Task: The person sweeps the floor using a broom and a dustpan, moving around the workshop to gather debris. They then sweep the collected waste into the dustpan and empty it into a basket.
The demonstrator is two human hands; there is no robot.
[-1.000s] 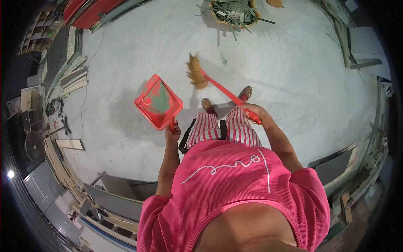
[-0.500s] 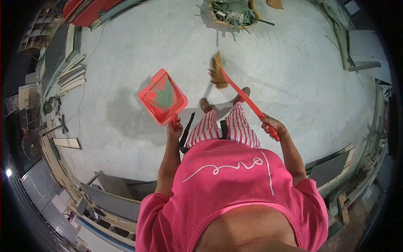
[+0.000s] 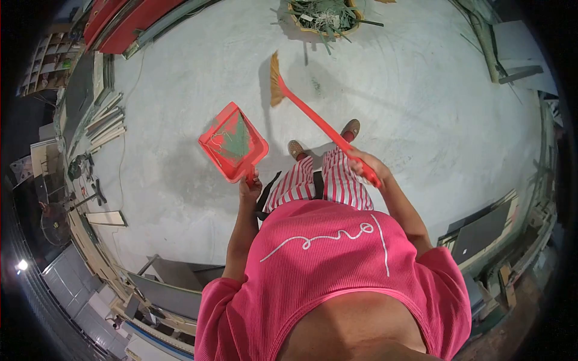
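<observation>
My left hand [image 3: 250, 186] is wrapped round the handle of a red dustpan [image 3: 257, 150], which holds greenish dust and some pale strands. My right hand [image 3: 368, 167] grips the red handle of a broom [image 3: 319, 120]. The broom's tan bristles [image 3: 276, 81] point up and left, to the upper right of the dustpan, with their shadow on the grey floor [image 3: 198, 72]. A small dark green patch [image 3: 315, 85] lies on the floor right of the bristles.
At the top stands a yellow-rimmed basket [image 3: 325, 33] heaped with green strips. Pale slats [image 3: 105, 123] lie at the left, near a fan [image 3: 55, 224]. Long poles [image 3: 484, 42] are at the upper right. Dark panels [image 3: 481, 234] lean at the lower right.
The broom has swung left and up, nearer the dustpan side, and my right hand has moved left with it. The dustpan and my left hand have hardly moved.
</observation>
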